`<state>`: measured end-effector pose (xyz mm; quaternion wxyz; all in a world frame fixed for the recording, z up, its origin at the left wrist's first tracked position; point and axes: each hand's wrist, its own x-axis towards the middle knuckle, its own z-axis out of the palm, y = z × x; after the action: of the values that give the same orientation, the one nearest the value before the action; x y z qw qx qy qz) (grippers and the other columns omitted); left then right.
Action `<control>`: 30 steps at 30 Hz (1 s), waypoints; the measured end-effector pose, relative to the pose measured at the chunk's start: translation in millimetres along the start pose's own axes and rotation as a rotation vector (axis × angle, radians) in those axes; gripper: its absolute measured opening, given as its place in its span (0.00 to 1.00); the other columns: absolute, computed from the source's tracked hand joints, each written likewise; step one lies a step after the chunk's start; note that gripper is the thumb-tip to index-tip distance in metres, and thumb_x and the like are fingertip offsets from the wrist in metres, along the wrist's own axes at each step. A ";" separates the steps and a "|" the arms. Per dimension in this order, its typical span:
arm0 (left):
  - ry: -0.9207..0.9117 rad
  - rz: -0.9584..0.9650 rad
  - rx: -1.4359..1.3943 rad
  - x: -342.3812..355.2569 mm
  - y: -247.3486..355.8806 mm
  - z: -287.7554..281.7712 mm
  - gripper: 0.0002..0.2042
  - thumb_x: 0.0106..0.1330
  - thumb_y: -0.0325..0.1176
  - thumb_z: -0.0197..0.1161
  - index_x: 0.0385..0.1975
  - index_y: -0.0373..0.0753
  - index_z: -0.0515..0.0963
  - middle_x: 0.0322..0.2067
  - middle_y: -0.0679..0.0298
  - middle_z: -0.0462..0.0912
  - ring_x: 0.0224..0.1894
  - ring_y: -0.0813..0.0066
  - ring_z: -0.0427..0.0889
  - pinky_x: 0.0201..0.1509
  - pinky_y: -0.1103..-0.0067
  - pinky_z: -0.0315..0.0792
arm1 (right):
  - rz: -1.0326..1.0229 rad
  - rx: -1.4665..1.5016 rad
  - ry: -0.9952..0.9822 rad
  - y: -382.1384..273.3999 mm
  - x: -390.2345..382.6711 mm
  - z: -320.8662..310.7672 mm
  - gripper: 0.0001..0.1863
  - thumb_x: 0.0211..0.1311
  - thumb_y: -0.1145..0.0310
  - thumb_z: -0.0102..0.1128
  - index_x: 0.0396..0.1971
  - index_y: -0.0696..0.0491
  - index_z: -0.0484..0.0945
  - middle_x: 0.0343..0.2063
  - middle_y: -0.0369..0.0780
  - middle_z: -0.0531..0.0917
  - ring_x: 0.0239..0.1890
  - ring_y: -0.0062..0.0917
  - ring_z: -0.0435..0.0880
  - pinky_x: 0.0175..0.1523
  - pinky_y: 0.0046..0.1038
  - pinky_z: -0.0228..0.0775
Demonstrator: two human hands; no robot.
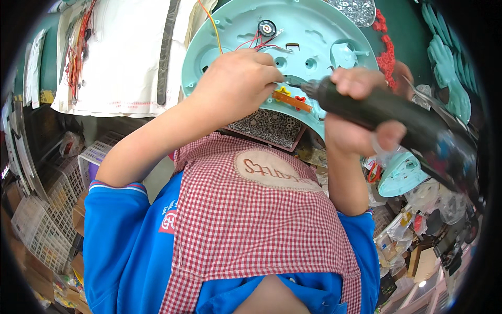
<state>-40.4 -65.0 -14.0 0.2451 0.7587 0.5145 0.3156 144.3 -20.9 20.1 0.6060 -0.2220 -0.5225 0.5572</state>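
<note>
My right hand (342, 125) is wrapped round a black electric screwdriver (381, 110), its tip pointing left over a teal plastic shell (198, 57). At that tip, the fingers of my left hand (240, 78) are pressed together; whatever they pinch is too small or hidden to make out. Just below the tip, an orange-brown strip (292, 100) lies in the shell beside a yellow star-shaped piece (283, 91) and a red one (300, 99). Farther up in the shell sits a round black speaker (267, 28), with red and black wires running down behind my left hand.
A tray of small metal screws (266, 128) stands between the shell and my checked apron. White sheets (117, 57) with bundled wires lie at left. Red pieces (386, 57), a bag of clear parts (356, 10) and teal moulded parts (449, 78) are at right.
</note>
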 end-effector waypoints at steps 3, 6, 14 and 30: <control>-0.050 0.073 0.020 10.3 10.3 4.4 0.06 0.50 0.29 0.69 0.28 0.40 0.83 0.27 0.67 0.79 0.34 0.67 0.77 0.39 0.74 0.74 | -0.011 0.114 -0.178 -20.5 5.0 -6.1 0.45 0.55 0.33 0.57 0.64 0.51 0.61 0.29 0.37 0.76 0.32 0.26 0.74 0.44 0.36 0.68; 0.001 0.214 0.143 7.6 6.3 10.2 0.06 0.48 0.30 0.70 0.26 0.41 0.82 0.26 0.69 0.77 0.34 0.69 0.76 0.39 0.76 0.74 | -0.018 0.112 -0.183 -26.0 2.4 -5.4 0.48 0.53 0.31 0.58 0.65 0.51 0.58 0.28 0.37 0.76 0.31 0.26 0.74 0.43 0.36 0.69; 0.022 0.207 0.138 8.8 15.6 11.4 0.08 0.44 0.32 0.71 0.24 0.41 0.82 0.24 0.69 0.77 0.31 0.69 0.77 0.38 0.75 0.75 | 0.001 0.063 -0.199 -29.8 -2.7 -1.7 0.48 0.54 0.32 0.57 0.65 0.51 0.58 0.29 0.37 0.75 0.31 0.26 0.72 0.43 0.35 0.67; -0.265 0.014 0.238 20.3 15.8 19.3 0.05 0.49 0.28 0.62 0.16 0.37 0.80 0.25 0.62 0.79 0.34 0.61 0.80 0.35 0.67 0.76 | 0.074 -0.099 -0.152 -11.0 -24.3 -7.0 0.51 0.47 0.40 0.72 0.57 0.61 0.55 0.28 0.42 0.79 0.31 0.30 0.80 0.43 0.34 0.76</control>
<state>-11.0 -52.5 -11.5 0.2171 0.8208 0.5063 0.1511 159.5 -43.8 17.6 0.5321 -0.2278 -0.5853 0.5678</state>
